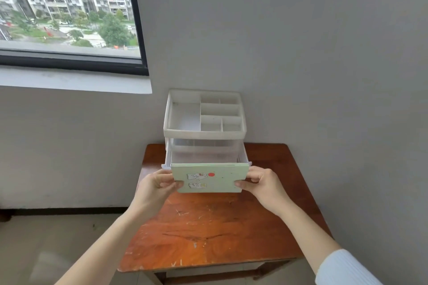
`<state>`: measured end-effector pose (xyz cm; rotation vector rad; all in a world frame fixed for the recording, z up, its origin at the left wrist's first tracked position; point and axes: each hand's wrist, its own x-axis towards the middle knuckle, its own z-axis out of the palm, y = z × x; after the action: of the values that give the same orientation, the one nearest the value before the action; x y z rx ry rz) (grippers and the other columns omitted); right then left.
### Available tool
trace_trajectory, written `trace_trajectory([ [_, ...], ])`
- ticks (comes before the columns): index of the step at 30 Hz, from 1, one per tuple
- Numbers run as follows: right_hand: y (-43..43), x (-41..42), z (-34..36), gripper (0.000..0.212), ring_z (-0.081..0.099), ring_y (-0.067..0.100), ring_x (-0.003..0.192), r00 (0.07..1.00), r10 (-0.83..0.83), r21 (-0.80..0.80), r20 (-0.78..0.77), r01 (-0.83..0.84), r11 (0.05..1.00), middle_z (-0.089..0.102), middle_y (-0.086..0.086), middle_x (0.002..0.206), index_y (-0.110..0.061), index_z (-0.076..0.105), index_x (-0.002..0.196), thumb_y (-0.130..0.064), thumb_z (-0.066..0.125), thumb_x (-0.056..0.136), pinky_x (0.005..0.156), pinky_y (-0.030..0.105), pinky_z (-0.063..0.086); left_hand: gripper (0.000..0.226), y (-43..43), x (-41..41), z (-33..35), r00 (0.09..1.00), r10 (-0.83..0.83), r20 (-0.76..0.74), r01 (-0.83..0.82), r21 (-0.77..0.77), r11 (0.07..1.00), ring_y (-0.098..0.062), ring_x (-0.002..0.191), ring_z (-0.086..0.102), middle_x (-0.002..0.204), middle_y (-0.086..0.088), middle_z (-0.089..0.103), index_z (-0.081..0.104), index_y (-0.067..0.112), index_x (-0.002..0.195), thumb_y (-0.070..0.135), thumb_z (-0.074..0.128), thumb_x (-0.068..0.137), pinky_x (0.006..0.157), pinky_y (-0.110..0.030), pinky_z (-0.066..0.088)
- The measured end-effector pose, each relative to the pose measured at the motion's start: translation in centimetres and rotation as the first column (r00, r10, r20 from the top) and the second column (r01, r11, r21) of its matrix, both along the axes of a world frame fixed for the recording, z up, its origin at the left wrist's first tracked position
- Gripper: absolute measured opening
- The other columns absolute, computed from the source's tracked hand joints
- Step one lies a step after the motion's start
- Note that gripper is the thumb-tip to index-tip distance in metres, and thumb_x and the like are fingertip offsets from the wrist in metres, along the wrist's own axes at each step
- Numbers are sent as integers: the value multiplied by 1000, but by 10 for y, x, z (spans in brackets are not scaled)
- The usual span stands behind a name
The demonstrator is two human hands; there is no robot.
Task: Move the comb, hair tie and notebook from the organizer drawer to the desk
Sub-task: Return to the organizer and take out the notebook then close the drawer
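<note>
Soft, even daylight from window [67, 7] at 10 o'clock. Wall [301, 53] flat grey, shadows faint. Mild sheen on desk [208, 233] top toward 6 o'clock. Wide-angle bending at edges; window frame leans. Slight softness overall, no motion blur.

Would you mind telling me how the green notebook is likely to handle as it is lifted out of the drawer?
The notebook probably stays fairly stiff: held only at its ends by the left hand and right hand, it shows no sag. It looks thin, so likely light. Its smooth-looking cover might slip in a loose pinch.
</note>
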<state>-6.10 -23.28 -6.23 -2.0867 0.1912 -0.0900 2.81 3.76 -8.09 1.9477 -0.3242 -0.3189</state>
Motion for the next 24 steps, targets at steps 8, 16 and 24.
trace_trajectory([
  [8, -11, 39, -7, 30, 35, 12, 138, 999, -12, -320, -33, 1, 947, 43, -7, 148, -27, 72, 108, -22, 75, 79, 114, 31, 28, 23, -13, 41, -14, 969, -56, 243, 24, 136, 990, 2, 102, 55, 128, 15, 56, 74, 28, 102, 17, 69, 83, 84, -5, 38],
  [16, -13, 62, -10, 25, 27, 13, 143, 998, -12, -416, -58, -13, 909, 39, -6, 151, -27, 72, 106, -27, 72, 80, 115, 50, 27, 21, -14, 70, -25, 956, -107, 273, 40, 241, 970, -14, 125, 48, 142, 16, 47, 73, 29, 104, 25, 67, 84, 96, -35, 46],
  [24, -2, 40, -8, 33, 50, 9, 115, 1000, 8, -335, -13, -12, 942, 63, -15, 121, -33, 70, 110, -25, 75, 78, 93, 24, 43, 21, 0, 34, -12, 984, -1, 181, -17, 101, 995, -13, 92, 62, 107, 10, 67, 74, 30, 103, 24, 68, 84, 79, -28, 50],
])
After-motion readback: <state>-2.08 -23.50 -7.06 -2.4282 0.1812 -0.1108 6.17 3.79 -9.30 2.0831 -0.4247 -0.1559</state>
